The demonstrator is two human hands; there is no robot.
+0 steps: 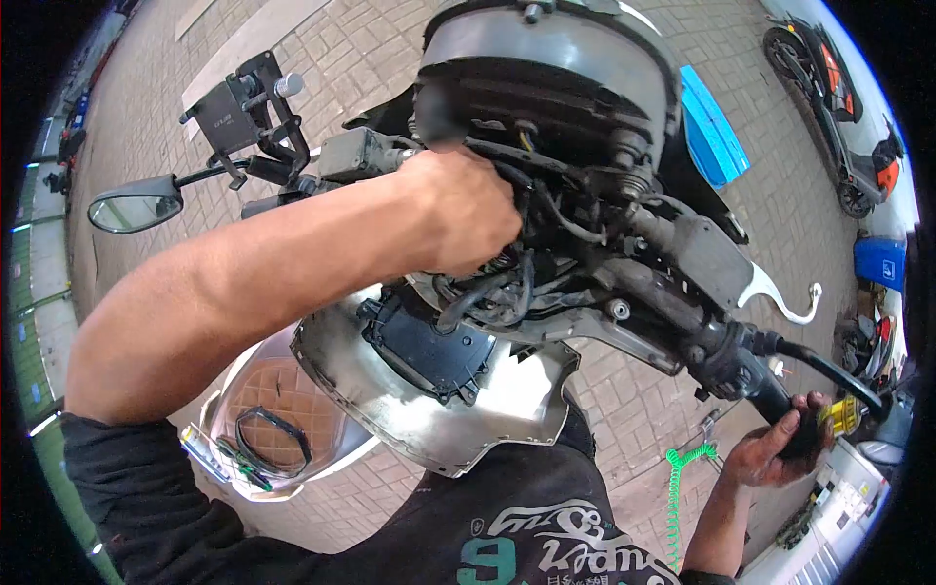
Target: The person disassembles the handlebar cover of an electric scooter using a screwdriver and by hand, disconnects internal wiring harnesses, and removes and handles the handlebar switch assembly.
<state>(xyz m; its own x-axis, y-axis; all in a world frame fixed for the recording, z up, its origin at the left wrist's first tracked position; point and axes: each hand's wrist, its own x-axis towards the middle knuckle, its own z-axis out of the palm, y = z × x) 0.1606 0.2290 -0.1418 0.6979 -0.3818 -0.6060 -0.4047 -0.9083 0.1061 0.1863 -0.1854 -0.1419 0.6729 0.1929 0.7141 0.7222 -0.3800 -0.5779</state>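
My left hand (463, 210) reaches across into the opened front of a scooter, among dark wires (502, 297) below the headlight housing (541, 54). It looks curled closed, but its fingertips and anything in them are hidden. My right hand (775, 450) is wrapped around the black handlebar grip (772, 400) at the lower right. A yellow bar end (840, 416) sticks out past that hand. Above the grip is a white brake lever (780, 290). A pale body panel (458, 429) with a black box-like part (429, 346) sits between my body and the handlebar.
A mirror (136, 207) and a phone holder (244, 117) stick out at the left. The seat area (283, 390) carries a black ring-shaped part (273, 439). A green coiled cord (675, 487) hangs at the lower right. Another scooter (834, 117) stands at the upper right, above a blue bin (880, 263).
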